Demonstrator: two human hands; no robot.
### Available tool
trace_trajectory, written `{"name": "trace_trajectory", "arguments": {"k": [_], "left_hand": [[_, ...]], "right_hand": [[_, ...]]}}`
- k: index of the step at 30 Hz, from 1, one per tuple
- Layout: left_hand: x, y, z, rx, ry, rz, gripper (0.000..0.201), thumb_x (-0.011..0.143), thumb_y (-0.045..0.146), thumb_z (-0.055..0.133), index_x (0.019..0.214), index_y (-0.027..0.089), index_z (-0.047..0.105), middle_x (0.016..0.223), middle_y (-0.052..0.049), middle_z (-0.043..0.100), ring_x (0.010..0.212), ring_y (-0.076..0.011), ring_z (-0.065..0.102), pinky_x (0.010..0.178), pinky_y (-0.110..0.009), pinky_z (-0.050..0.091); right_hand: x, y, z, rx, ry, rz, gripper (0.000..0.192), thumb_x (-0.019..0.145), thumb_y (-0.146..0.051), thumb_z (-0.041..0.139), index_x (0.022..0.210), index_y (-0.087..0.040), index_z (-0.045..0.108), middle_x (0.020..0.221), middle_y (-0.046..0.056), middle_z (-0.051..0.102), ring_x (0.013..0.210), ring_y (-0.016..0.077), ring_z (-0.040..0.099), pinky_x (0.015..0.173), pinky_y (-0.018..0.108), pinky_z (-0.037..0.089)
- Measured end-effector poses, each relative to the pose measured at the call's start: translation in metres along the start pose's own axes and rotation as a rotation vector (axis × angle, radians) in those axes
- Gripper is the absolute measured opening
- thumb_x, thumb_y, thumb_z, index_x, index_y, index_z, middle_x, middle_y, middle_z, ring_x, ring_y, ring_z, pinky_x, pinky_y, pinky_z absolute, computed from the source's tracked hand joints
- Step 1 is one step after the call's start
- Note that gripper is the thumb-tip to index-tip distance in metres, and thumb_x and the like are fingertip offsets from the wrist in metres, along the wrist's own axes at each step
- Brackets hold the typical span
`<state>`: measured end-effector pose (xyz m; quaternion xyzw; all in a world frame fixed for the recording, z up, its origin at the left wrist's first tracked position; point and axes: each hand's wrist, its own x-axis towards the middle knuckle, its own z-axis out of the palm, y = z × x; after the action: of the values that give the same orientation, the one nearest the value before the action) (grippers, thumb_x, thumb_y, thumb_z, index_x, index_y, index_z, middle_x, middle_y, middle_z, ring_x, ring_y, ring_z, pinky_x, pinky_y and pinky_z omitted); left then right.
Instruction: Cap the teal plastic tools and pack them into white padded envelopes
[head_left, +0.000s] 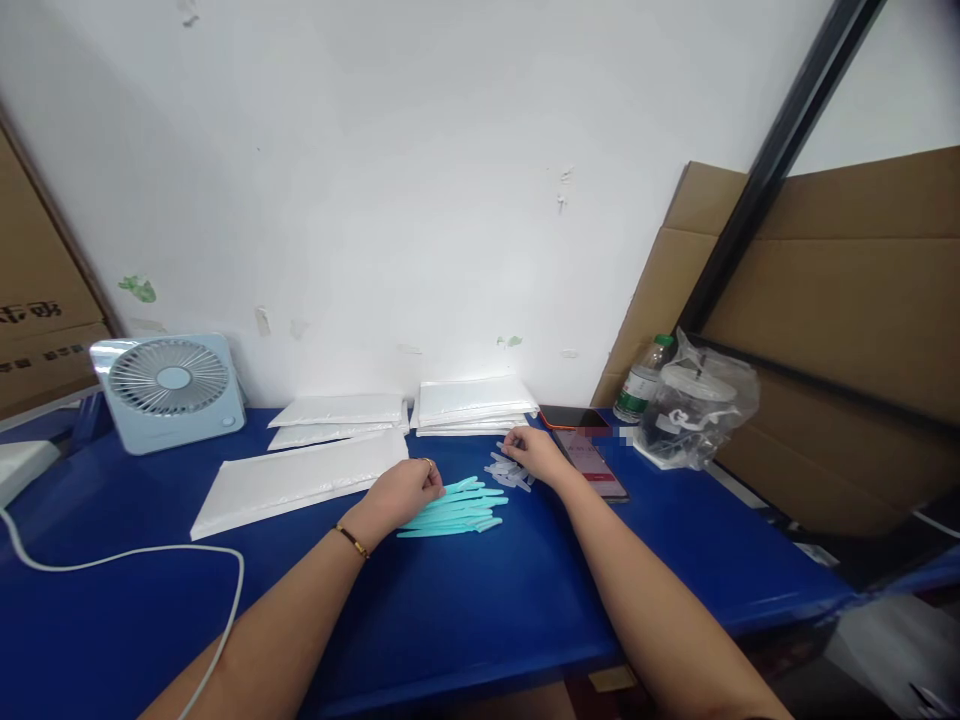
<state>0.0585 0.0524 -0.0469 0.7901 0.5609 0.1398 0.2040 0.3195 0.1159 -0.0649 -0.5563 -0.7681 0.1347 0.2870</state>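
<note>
A fanned pile of slim turquoise plastic sticks (469, 508) lies on the blue table in front of me. My left hand (405, 490), with a bracelet at the wrist, is closed in a pinch at the pile's upper left end; its fingertips seem to grip one stick, though they partly hide it. Just beyond the pile to the right is a small heap of translucent plastic pieces (511, 474). My right hand (534, 454) reaches over that heap, thumb and fingers pinched on one small clear piece.
White padded envelopes lie in a left stack (300, 480) and a back stack (472, 402). A blue fan (172, 390) stands left, with a white cable (150, 550) nearby. Right are phones (592, 465), a green-capped bottle (641, 385) and a bagged cup (694, 410).
</note>
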Motion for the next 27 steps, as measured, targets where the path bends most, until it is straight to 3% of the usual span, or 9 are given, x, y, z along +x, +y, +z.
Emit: {"name": "trace_trajectory", "arguments": {"k": [4,7,12,21,27], "left_hand": [[-0.001,0.003,-0.004,-0.003,0.065,-0.014,0.014,0.077,0.028,0.049,0.076,0.022,0.061,0.074,0.000,0.064,0.070,-0.0144,0.057,0.055,-0.023,0.034],[-0.001,0.003,-0.005,-0.067,0.122,0.007,0.018,0.080,0.033,0.045,0.079,0.021,0.058,0.073,0.000,0.062,0.068,-0.0141,0.056,0.054,-0.023,0.034],[-0.001,0.001,-0.005,-0.252,0.096,0.048,0.024,0.082,0.040,0.039,0.081,0.021,0.054,0.067,0.002,0.057,0.061,-0.0127,0.053,0.053,-0.022,0.036],[0.002,-0.002,-0.003,-0.330,0.091,0.052,0.024,0.081,0.042,0.041,0.080,0.020,0.053,0.068,0.003,0.056,0.057,-0.0107,0.047,0.052,-0.022,0.035],[0.002,0.001,-0.002,-0.323,0.085,0.085,0.022,0.080,0.040,0.042,0.079,0.021,0.053,0.066,0.004,0.054,0.057,-0.0108,0.046,0.053,-0.022,0.035]], "right_hand": [[-0.005,-0.012,-0.011,0.232,0.005,-0.015,0.024,0.075,-0.039,0.058,0.081,-0.017,0.063,0.060,-0.001,0.056,0.054,0.0112,0.050,0.052,0.021,0.039],[-0.012,-0.023,-0.018,0.428,-0.092,-0.028,0.033,0.075,-0.044,0.057,0.087,-0.014,0.065,0.067,0.001,0.058,0.055,0.0108,0.051,0.052,0.022,0.042],[-0.019,-0.035,-0.019,0.630,-0.205,-0.033,0.037,0.074,-0.044,0.061,0.094,-0.014,0.066,0.069,0.002,0.060,0.059,0.0108,0.055,0.054,0.022,0.045],[-0.016,-0.039,-0.009,0.860,-0.070,0.080,0.033,0.066,-0.046,0.068,0.073,-0.014,0.062,0.060,0.001,0.063,0.045,0.0110,0.058,0.046,0.022,0.047],[-0.018,-0.052,-0.004,0.886,-0.086,0.099,0.034,0.066,-0.046,0.069,0.071,-0.014,0.060,0.059,0.001,0.063,0.044,0.0106,0.059,0.043,0.020,0.044]]}}
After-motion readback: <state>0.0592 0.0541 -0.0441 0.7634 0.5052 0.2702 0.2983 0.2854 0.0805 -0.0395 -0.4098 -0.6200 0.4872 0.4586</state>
